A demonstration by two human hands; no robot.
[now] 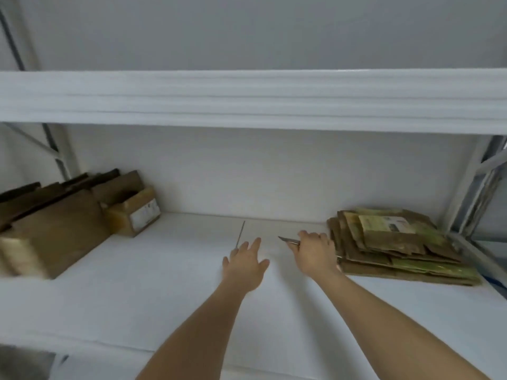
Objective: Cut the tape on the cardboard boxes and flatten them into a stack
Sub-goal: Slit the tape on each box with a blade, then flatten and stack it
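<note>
Fingers of the right hand [315,252] curl in a tight grip round a knife [288,240]; left hand [245,260] lies spread, holding nothing.

Your right hand [315,252] grips a knife [288,240], blade pointing left, beside the flattened stack [397,245]. Your left hand [245,260] lies spread over the shelf [164,283]. Unflattened boxes [55,223] sit far left.

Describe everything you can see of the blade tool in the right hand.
The blade tool is slim, grey and metallic-looking, with a pointed tip. The right hand grips its handle, hiding most of it; only the tip end shows. It points left, roughly level, above the white shelf, beside the flattened cardboard stack. Finer details are blurred.
</note>
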